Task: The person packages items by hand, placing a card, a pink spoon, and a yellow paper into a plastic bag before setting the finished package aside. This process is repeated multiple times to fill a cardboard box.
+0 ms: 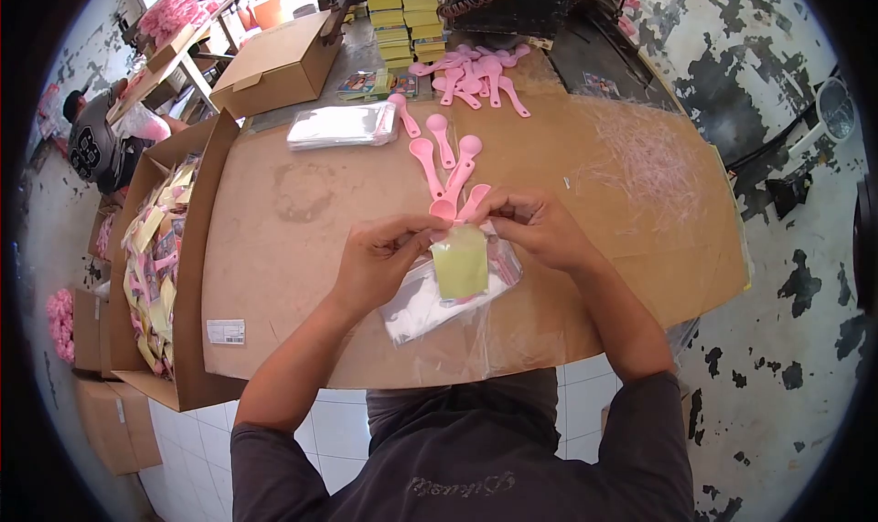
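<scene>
My left hand [386, 255] and my right hand [532, 226] pinch the top edge of a small clear plastic bag, one at each corner. A yellow-green card [461, 264] shows inside the bag, with a bit of pink at its lower edge. Under it lies a stack of clear plastic bags [409, 313] near the front of the table. Just beyond my fingertips are several loose pink scoops [423, 161], their bowls and handles pointing different ways. One pink scoop [475, 199] lies right beside my right fingertips.
A cardboard-covered table [283, 275] spreads before me. At left stands an open carton [197, 339] full of packed bags. Farther back are another bag stack [343, 125], a pile of pink scoops [476, 74], stacked yellow cards [391, 28] and a carton [274, 63]. Plastic strips [649, 156] lie right.
</scene>
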A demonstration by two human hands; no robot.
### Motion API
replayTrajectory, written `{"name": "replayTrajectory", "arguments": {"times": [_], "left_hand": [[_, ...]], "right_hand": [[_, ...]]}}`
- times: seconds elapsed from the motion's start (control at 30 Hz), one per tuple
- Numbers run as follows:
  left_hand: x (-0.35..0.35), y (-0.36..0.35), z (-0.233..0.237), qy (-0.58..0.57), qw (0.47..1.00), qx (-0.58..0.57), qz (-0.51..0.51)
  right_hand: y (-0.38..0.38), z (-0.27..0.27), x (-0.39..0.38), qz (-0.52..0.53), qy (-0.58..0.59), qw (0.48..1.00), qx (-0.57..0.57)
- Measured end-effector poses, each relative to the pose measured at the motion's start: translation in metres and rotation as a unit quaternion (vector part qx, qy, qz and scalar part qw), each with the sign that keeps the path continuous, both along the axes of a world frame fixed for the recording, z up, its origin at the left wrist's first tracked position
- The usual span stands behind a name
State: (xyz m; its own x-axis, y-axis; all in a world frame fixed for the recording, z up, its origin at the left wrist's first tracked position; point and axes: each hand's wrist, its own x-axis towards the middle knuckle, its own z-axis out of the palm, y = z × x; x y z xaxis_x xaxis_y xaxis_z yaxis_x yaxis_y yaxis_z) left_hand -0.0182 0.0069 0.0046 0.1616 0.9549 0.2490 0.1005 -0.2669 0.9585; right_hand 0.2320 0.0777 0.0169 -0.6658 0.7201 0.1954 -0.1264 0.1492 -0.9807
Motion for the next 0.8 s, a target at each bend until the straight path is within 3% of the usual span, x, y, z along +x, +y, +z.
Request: {"name": "replayTrajectory", "arguments": {"times": [0.17, 0.3, 0.47, 0.8], "left_hand": [[0.000, 0.000, 0.009, 0.018, 1.000, -0.008, -0.023], [0.001, 0.001, 0.007, -0.079, 0.994, -0.056, -0.044], [0.004, 0.003, 0.000, -0.051, 0.990, -0.126, -0.021], [0.003, 0.001, 0.010, -0.045, 0.994, -0.096, -0.007]], "right_hand": [[0.004, 0.004, 0.009, 0.004, -0.020, 1.000, 0.009], [0.002, 0.007, 0.011, -0.029, -0.065, 0.997, 0.006], [0.000, 0.001, 0.007, -0.007, -0.009, 0.999, -0.030], [-0.007, 0.004, 0.001, -0.029, -0.022, 0.999, 0.012]]}}
